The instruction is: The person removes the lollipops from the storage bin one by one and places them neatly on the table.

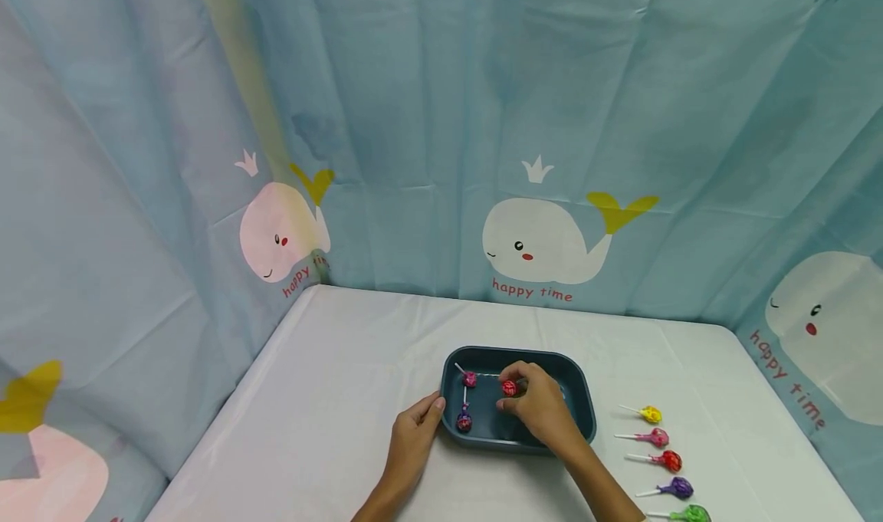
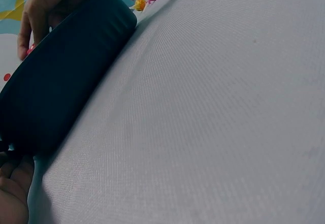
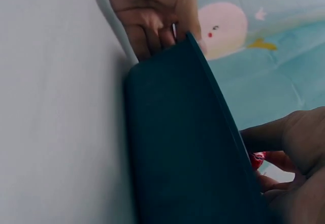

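Note:
A dark blue-green tray (image 1: 519,447) sits on the white table. At its left end my left hand (image 1: 412,439) grips the wall, thumb at the rim and fingers on the outside; the right wrist view shows this left hand (image 3: 152,18) too. My right hand (image 1: 541,405) reaches in over the tray and pinches a red lollipop (image 1: 509,388) by its wrapped head. Its stick is hidden by the hand. Inside the tray's left part lie a pink lollipop (image 1: 470,379) and a dark purple lollipop (image 1: 464,421) with its stick pointing away from me.
Right of the tray, a column of lollipops lies on the table: yellow (image 1: 651,414), pink (image 1: 658,437), red (image 1: 670,461), purple (image 1: 679,487) and green (image 1: 694,513), sticks pointing left. A blue curtain (image 1: 428,123) printed with whales hangs behind and beside the table.

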`<state>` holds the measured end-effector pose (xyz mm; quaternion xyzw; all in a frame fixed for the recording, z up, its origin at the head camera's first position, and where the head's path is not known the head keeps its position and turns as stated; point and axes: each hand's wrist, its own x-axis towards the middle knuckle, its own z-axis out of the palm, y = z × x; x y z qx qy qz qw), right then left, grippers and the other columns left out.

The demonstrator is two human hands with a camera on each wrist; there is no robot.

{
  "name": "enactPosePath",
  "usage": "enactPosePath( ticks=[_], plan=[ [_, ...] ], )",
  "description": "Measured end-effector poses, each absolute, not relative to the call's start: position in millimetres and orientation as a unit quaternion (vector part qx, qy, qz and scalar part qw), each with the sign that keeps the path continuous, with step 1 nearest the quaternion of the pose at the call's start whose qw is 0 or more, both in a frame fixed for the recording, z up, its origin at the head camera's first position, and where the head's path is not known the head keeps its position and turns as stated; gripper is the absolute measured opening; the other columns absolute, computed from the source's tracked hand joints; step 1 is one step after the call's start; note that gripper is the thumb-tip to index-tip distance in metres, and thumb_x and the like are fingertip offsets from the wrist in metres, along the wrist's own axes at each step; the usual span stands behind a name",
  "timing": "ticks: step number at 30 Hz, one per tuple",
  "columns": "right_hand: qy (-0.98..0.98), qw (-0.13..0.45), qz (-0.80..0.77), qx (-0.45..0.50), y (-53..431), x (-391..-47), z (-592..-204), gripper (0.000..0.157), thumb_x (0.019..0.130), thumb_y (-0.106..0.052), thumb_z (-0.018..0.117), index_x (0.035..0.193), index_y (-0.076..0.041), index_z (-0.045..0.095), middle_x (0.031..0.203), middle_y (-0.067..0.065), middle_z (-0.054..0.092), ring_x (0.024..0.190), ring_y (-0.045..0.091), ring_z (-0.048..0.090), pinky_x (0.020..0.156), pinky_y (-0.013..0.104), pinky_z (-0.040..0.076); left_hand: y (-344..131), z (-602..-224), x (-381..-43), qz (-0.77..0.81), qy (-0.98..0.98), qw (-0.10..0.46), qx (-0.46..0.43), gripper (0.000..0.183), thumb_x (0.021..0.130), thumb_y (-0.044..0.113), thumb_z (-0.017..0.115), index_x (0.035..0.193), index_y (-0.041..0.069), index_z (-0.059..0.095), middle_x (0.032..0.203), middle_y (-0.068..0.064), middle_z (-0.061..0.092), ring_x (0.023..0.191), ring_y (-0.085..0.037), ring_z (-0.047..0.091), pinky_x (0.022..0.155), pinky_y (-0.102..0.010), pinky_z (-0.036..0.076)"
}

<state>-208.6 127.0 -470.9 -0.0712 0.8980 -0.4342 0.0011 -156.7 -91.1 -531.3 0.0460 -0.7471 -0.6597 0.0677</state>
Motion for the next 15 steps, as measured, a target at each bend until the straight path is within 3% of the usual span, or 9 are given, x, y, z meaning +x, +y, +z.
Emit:
enactPosePath(
  ticks=[7, 15],
  plan=[
    [0.889, -0.021, -0.453, -0.061, 146, -201, -468, 0.035, 0.082, 0.004, 0.088, 0.105, -0.011, 0.067, 0.105, 0.004, 0.065, 0.090, 0.017, 0.067, 0.074, 0.027, 0.059, -91, -530, -156, -0.654, -0.752, 0.067, 0.049, 0.049, 0.109, 0.032, 0.062, 0.139, -0.006, 0.066, 0.141, -0.018, 0.067, 0.141, -0.032, 0.057, 0.117, -0.047, 0.047],
    [0.872, -0.029, -0.487, -0.035, 163, -196, -468, 0.029, 0.093, -0.003, 0.081, 0.118, -0.009, 0.068, 0.114, 0.008, 0.069, 0.098, 0.019, 0.073, 0.078, 0.023, 0.063, -91, -530, -156, -0.654, -0.752, 0.067, 0.046, 0.048, 0.109, 0.031, 0.062, 0.139, -0.006, 0.066, 0.141, -0.018, 0.067, 0.141, -0.032, 0.057, 0.117, -0.048, 0.046]
  ],
)
